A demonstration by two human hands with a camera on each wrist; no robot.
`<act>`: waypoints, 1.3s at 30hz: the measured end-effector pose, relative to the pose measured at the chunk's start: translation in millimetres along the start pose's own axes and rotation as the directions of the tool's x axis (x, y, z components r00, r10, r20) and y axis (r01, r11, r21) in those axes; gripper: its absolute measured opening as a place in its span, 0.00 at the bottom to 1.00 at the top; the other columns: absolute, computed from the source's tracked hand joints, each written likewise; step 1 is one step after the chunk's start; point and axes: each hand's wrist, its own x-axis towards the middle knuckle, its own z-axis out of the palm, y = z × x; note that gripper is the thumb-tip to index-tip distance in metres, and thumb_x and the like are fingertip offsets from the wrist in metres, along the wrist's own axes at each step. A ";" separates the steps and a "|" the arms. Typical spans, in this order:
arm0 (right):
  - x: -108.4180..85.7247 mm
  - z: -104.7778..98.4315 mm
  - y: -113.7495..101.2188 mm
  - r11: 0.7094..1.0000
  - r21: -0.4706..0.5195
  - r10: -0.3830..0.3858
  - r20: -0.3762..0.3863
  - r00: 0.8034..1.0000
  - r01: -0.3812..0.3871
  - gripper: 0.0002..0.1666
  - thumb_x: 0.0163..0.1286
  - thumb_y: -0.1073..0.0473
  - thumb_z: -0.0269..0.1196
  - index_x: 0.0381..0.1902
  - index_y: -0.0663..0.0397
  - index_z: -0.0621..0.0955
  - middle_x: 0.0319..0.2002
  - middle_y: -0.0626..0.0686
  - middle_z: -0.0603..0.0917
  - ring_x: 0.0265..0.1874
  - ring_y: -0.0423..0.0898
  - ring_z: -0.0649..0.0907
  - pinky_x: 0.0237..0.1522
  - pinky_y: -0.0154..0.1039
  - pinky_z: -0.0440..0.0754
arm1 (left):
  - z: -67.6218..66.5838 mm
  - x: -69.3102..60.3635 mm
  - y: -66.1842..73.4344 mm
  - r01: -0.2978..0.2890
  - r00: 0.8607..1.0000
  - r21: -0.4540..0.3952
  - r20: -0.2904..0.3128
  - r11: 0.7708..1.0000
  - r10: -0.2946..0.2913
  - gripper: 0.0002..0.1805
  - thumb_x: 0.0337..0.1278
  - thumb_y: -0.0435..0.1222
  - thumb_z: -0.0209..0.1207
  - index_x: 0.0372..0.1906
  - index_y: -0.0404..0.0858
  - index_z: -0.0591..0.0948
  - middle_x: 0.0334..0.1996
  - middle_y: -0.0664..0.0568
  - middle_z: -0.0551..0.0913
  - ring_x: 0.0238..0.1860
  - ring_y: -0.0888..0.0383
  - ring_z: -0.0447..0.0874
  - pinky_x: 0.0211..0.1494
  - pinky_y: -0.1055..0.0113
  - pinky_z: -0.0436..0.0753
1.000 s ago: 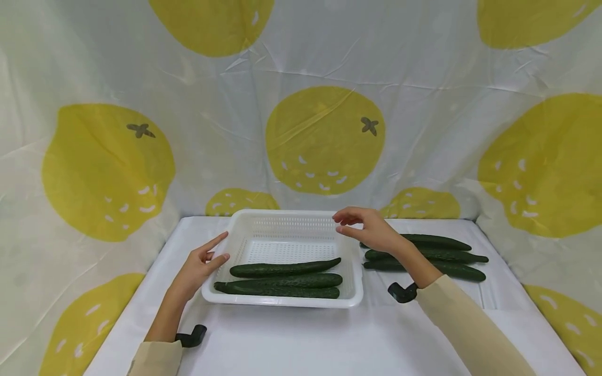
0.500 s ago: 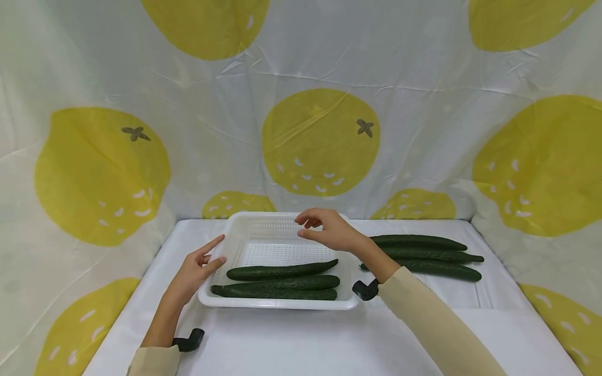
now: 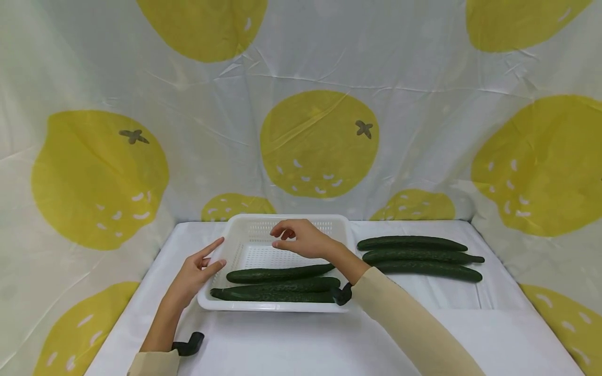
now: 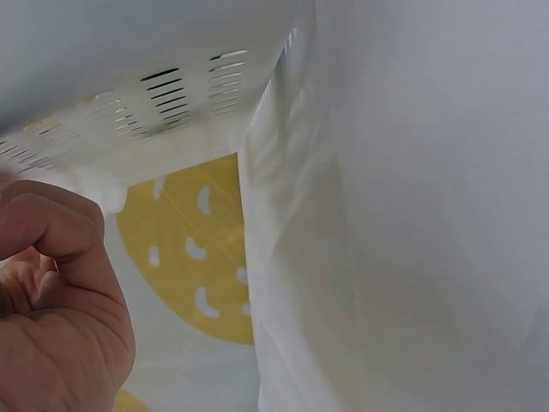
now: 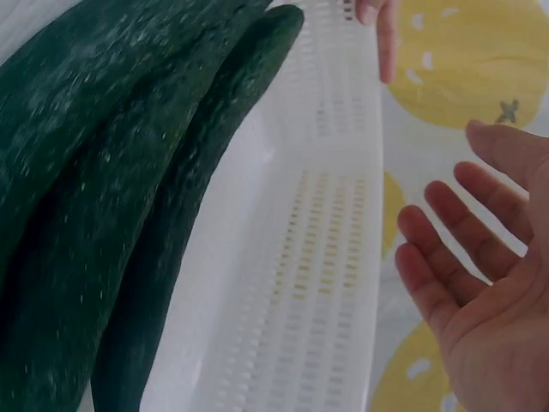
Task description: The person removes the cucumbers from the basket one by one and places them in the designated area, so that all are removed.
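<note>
A white plastic basket stands on the table, with three dark green cucumbers lying side by side in its near half. At its left rim is my left hand, thumb over the edge and index finger along the outside. In the left wrist view, this left hand has bent fingers beside the slotted wall. My right hand hovers over the basket's far half, fingers loosely bent and holding nothing. The right wrist view shows the right hand with fingers spread apart, beyond the far rim.
Three more cucumbers lie in a row on the white tablecloth, right of the basket. A pale curtain printed with yellow fruit hangs behind and at both sides. Each wrist wears a black mount.
My right hand has moved left, from the basket's right rim to above its middle, uncovering the cucumbers on the right. The left hand stays at the left rim.
</note>
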 end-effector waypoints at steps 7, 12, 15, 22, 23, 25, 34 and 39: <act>5.6 3.3 8.8 1.000 -0.010 -0.001 0.024 1.000 0.001 0.18 0.76 0.52 0.64 0.59 0.51 0.83 0.55 0.51 0.86 0.51 0.47 0.84 0.61 0.46 0.79 | 0.4 0.7 1.2 0.005 1.000 0.002 0.000 1.000 -0.005 0.37 0.67 0.43 0.66 0.79 0.54 0.67 0.21 0.56 0.63 0.22 0.65 0.60 0.26 0.66 0.67; 8.6 3.9 15.2 1.000 -0.012 0.012 0.034 0.999 -0.012 0.18 0.76 0.52 0.64 0.58 0.51 0.83 0.55 0.55 0.86 0.50 0.48 0.84 0.60 0.45 0.79 | -1.1 -0.3 4.9 -0.009 1.000 -0.006 0.005 1.000 0.009 0.37 0.68 0.42 0.65 0.79 0.51 0.66 0.20 0.56 0.64 0.22 0.65 0.60 0.26 0.65 0.68; 10.3 9.1 20.8 0.999 -0.023 0.032 0.048 0.998 -0.031 0.17 0.75 0.51 0.65 0.58 0.50 0.83 0.54 0.54 0.86 0.51 0.48 0.85 0.60 0.44 0.79 | -1.0 -0.8 4.7 -0.009 1.000 -0.014 0.008 1.000 0.009 0.37 0.69 0.42 0.65 0.80 0.50 0.66 0.20 0.56 0.64 0.22 0.65 0.61 0.26 0.65 0.68; 10.6 20.4 31.7 0.995 -0.053 0.086 0.146 0.986 -0.079 0.21 0.74 0.50 0.66 0.60 0.55 0.83 0.57 0.56 0.84 0.54 0.50 0.85 0.55 0.41 0.82 | 1.5 0.6 0.5 -0.014 1.000 -0.009 0.003 1.000 0.014 0.37 0.68 0.43 0.66 0.79 0.52 0.66 0.20 0.56 0.63 0.23 0.65 0.60 0.26 0.65 0.66; 10.4 20.8 32.6 0.995 -0.053 0.093 0.154 0.984 -0.086 0.22 0.74 0.50 0.66 0.60 0.56 0.83 0.57 0.56 0.85 0.54 0.51 0.85 0.55 0.41 0.82 | 1.5 0.6 0.5 -0.012 1.000 -0.004 0.001 1.000 0.012 0.37 0.68 0.43 0.66 0.79 0.52 0.66 0.20 0.56 0.63 0.23 0.65 0.60 0.26 0.65 0.66; 10.1 21.5 34.1 0.994 -0.054 0.105 0.172 0.980 -0.097 0.23 0.74 0.50 0.66 0.60 0.56 0.83 0.56 0.56 0.85 0.54 0.51 0.85 0.54 0.40 0.82 | 1.7 0.8 0.6 -0.007 1.000 0.004 -0.007 1.000 0.007 0.37 0.68 0.44 0.66 0.79 0.54 0.67 0.20 0.56 0.63 0.22 0.65 0.59 0.26 0.65 0.66; 6.2 29.9 42.7 0.983 -0.112 0.173 0.317 0.933 -0.145 0.22 0.72 0.48 0.67 0.58 0.52 0.84 0.48 0.46 0.87 0.53 0.47 0.86 0.52 0.37 0.82 | 0.6 0.2 2.1 0.002 1.000 -0.008 -0.008 1.000 -0.002 0.37 0.68 0.44 0.66 0.79 0.53 0.67 0.20 0.56 0.64 0.22 0.65 0.60 0.25 0.66 0.67; 4.5 33.5 43.1 0.976 -0.159 0.197 0.365 0.910 -0.148 0.21 0.72 0.46 0.67 0.57 0.47 0.84 0.50 0.45 0.86 0.52 0.42 0.85 0.54 0.36 0.81 | 1.2 -2.2 3.5 0.016 1.000 -0.029 0.002 0.999 -0.016 0.38 0.68 0.43 0.65 0.80 0.52 0.66 0.20 0.55 0.65 0.22 0.65 0.62 0.26 0.66 0.68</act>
